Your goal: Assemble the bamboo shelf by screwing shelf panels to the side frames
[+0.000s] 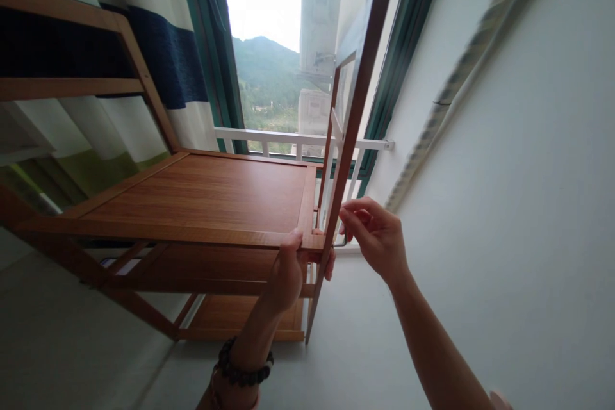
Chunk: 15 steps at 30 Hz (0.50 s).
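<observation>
Left hand (288, 267) gripping reddish-brown wooden shelf (202, 195) corner, right hand (378, 238) beside upright frame (354, 134), grip unclear

On my feed: left hand (288, 269) and right hand (377, 238), both bare. Left forearm (257, 327) is bare up to the wrist. Left wrist has a bead bracelet (243, 371): single strand, round beads, dark, near-black, slight sheen. Just nearer than it is a thin pinkish-red strip (254, 402), possibly a second band, but the frame edge clips it. Right forearm (432, 339) is bare to the near edge.
</observation>
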Each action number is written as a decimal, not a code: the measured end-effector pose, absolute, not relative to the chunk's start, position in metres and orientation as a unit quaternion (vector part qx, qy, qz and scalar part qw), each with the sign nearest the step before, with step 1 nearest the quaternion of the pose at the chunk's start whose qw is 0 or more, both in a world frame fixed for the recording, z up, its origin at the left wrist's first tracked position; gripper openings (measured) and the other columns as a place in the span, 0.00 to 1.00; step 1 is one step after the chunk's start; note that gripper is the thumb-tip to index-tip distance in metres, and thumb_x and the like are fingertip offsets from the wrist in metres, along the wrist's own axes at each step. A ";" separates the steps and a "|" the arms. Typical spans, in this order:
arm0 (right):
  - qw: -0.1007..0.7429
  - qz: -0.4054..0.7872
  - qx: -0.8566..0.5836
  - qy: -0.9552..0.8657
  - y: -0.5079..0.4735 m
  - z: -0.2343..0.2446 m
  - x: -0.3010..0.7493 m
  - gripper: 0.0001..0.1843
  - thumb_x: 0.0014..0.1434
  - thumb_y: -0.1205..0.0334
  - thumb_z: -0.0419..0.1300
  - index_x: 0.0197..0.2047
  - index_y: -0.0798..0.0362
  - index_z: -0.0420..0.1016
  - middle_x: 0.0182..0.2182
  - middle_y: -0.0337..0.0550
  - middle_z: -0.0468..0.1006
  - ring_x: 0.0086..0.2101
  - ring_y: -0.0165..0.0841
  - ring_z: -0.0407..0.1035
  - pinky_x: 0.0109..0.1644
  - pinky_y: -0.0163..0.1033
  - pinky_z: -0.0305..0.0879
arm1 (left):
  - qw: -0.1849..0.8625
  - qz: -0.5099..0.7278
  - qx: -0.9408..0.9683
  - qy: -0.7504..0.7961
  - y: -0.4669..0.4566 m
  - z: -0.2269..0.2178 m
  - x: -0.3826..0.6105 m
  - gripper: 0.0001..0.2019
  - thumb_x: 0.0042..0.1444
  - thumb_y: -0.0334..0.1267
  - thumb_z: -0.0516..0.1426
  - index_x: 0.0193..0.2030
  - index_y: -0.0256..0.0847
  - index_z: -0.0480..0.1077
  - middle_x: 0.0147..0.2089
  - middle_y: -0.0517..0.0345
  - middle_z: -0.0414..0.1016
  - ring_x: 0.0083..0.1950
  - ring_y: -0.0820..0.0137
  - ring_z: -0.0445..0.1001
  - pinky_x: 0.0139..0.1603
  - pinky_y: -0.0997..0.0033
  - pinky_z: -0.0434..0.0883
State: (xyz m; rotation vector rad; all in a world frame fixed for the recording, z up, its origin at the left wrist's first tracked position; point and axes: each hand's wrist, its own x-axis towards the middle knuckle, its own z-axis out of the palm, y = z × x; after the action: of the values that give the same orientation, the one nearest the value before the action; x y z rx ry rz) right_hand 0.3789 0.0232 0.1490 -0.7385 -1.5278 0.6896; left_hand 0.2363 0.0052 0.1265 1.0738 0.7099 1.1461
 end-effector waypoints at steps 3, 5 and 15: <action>0.585 0.278 -0.334 -0.685 0.026 0.139 0.383 0.09 0.60 0.60 0.55 0.36 0.53 0.75 0.28 0.39 0.71 0.25 0.25 0.66 0.28 0.33 0.65 | 0.649 0.508 0.474 0.310 0.005 0.125 0.236 0.24 0.51 0.54 0.41 0.29 0.35 0.66 0.18 0.55 0.68 0.21 0.66 0.65 0.26 0.66 0.63; 0.564 0.271 -0.339 -0.703 0.025 0.132 0.388 0.11 0.61 0.61 0.53 0.39 0.52 0.76 0.31 0.40 0.71 0.28 0.26 0.67 0.31 0.34 0.66 | 0.645 0.510 0.478 0.309 0.005 0.124 0.236 0.24 0.51 0.54 0.41 0.29 0.35 0.66 0.17 0.55 0.67 0.20 0.67 0.64 0.25 0.66 0.63; 0.485 0.237 -0.373 -0.755 -0.018 0.102 0.397 0.13 0.60 0.64 0.54 0.48 0.51 0.72 0.40 0.46 0.73 0.39 0.33 0.68 0.43 0.39 0.67 | 0.633 0.487 0.524 0.295 0.003 0.133 0.238 0.27 0.50 0.55 0.39 0.32 0.33 0.68 0.20 0.51 0.70 0.25 0.62 0.68 0.25 0.66 0.62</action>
State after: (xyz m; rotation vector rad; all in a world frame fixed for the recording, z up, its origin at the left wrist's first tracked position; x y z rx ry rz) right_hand 0.3969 -0.0177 0.1025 -0.9086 -1.8371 0.5766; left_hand 0.2375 0.0030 0.1329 1.1981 0.6755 1.1149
